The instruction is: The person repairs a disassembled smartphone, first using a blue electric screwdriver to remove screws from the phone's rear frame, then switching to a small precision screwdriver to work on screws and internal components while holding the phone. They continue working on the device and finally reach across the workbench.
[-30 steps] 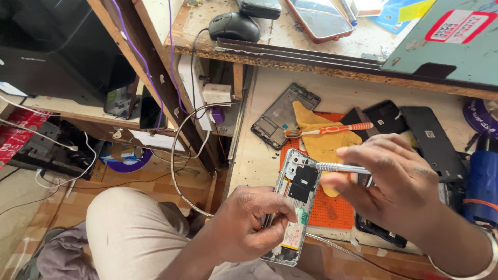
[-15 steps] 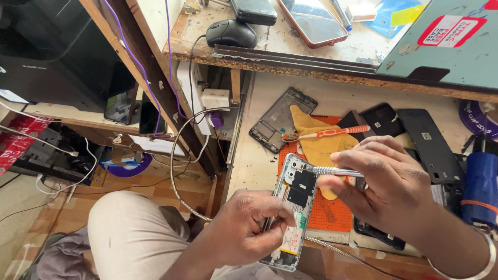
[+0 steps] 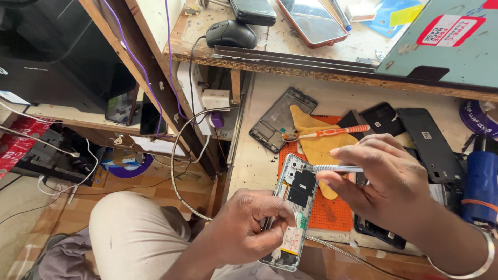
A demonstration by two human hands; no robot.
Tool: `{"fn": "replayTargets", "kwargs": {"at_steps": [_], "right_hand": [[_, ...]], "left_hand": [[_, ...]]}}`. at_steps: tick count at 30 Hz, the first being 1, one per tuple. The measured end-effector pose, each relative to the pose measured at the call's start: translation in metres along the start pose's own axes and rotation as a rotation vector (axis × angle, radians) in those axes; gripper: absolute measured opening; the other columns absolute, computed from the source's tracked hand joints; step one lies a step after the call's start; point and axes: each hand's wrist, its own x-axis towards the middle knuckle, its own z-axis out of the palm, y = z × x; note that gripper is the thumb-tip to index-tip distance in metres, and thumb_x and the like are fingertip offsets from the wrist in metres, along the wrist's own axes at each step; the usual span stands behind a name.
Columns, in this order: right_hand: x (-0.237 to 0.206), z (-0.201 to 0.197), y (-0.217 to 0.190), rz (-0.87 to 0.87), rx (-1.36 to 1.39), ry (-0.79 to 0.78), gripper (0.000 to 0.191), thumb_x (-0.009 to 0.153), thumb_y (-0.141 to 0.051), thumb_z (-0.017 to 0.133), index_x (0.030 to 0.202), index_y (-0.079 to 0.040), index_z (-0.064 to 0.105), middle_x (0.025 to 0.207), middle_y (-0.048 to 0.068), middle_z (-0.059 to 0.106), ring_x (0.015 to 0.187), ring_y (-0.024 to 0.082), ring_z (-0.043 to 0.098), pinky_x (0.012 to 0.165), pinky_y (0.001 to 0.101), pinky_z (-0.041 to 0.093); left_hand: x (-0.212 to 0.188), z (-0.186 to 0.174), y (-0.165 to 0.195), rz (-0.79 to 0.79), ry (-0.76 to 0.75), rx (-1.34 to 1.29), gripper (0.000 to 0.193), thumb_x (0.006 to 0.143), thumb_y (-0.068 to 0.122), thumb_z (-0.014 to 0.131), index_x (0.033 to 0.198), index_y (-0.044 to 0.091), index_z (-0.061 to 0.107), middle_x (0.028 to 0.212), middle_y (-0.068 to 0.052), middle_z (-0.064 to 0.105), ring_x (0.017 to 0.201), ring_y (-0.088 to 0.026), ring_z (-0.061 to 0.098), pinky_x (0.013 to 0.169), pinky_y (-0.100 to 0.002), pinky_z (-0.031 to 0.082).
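Note:
My left hand (image 3: pixel 244 228) grips an opened phone (image 3: pixel 293 210) with its back off, circuit boards and black shield showing, tilted over the lower shelf's front edge. My right hand (image 3: pixel 381 181) holds a thin metal tool (image 3: pixel 337 168) by its knurled shaft, the tip touching the top edge of the phone. Behind the phone lie an orange work mat (image 3: pixel 332 212), a yellow cloth (image 3: pixel 316 137) and an orange-handled toothbrush (image 3: pixel 332 132). A bare phone frame (image 3: pixel 280 119) rests left of the cloth.
Black phone covers (image 3: pixel 428 142) lie right of the mat, a blue cylinder (image 3: pixel 480 181) at the far right. The upper desk holds a mouse (image 3: pixel 231 33) and a phone (image 3: pixel 311 21). Cables (image 3: pixel 179 155) and a charger (image 3: pixel 215 98) hang at left, above my knee (image 3: pixel 135 233).
My right hand has shifted slightly, keeping the tool at the phone's top edge. The view has tilted a little; my left hand still holds the phone.

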Motion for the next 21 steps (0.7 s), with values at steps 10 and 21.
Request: {"fn": "replayTargets", "kwargs": {"at_steps": [10, 21], "right_hand": [[-0.0069, 0.0016, 0.0021, -0.086, 0.153, -0.026, 0.043, 0.084, -0.018, 0.083, 0.119, -0.006, 0.061, 0.105, 0.009, 0.075, 0.096, 0.024, 0.075, 0.085, 0.0392, 0.059], [-0.0027, 0.0027, -0.0048, -0.091, 0.058, -0.024, 0.049, 0.083, -0.018, 0.085, 0.122, -0.007, 0.057, 0.100, 0.010, 0.077, 0.084, 0.025, 0.075, 0.073, 0.0380, 0.060]], "left_hand": [[0.0004, -0.0006, 0.0009, 0.009, 0.000, 0.009, 0.015, 0.080, 0.005, 0.063, 0.091, 0.005, 0.073, 0.073, -0.006, 0.065, 0.061, -0.011, 0.060, 0.055, -0.027, 0.047], [-0.0006, 0.0023, -0.0038, -0.014, -0.006, -0.073, 0.014, 0.083, 0.004, 0.064, 0.093, 0.005, 0.074, 0.084, -0.006, 0.068, 0.071, -0.012, 0.065, 0.058, -0.028, 0.052]]}}
